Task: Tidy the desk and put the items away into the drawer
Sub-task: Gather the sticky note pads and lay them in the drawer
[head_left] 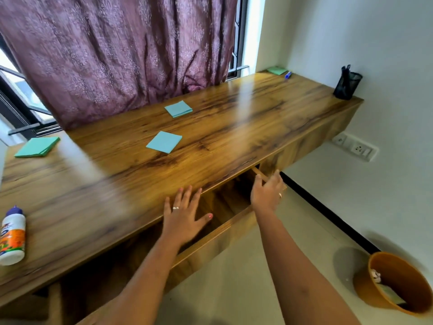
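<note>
A long wooden desk (117,174) carries two blue note pads, one in the middle (164,141) and one farther back (178,109). A green pad (37,147) lies at the left and another green pad (277,70) at the far right corner beside a blue pen (288,75). A glue bottle (11,235) lies at the near left edge. The drawer (225,228) under the desk stands pulled out. My left hand (184,216) rests flat on the desk's front edge, fingers straight. My right hand (268,191) touches the drawer's right side wall, fingers loosely bent.
A black mesh pen holder (348,83) stands at the desk's right end by the wall. An orange bin (398,282) with scraps sits on the floor at the lower right. A purple curtain (117,55) hangs behind the desk. Wall sockets (356,147) sit below the desk's right end.
</note>
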A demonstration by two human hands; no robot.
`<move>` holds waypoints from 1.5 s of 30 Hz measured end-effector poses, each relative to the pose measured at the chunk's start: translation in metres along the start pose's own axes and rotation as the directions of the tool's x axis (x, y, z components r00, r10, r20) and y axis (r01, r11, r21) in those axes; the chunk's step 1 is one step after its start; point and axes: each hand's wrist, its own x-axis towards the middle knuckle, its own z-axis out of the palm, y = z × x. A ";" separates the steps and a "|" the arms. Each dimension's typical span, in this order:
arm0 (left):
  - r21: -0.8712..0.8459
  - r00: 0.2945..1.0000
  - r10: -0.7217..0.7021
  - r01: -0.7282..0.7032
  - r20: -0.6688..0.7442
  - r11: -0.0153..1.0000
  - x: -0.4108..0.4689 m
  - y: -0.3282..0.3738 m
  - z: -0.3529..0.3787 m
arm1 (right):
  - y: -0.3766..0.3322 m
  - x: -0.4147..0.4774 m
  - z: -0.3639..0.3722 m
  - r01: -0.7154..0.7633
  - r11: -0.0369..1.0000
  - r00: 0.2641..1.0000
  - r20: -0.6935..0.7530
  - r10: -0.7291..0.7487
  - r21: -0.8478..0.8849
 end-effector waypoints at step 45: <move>-0.143 0.848 -0.202 0.307 0.489 0.941 -0.144 0.208 0.021 | 0.116 -0.058 -0.201 0.764 0.360 0.620 0.762 -0.185 -0.535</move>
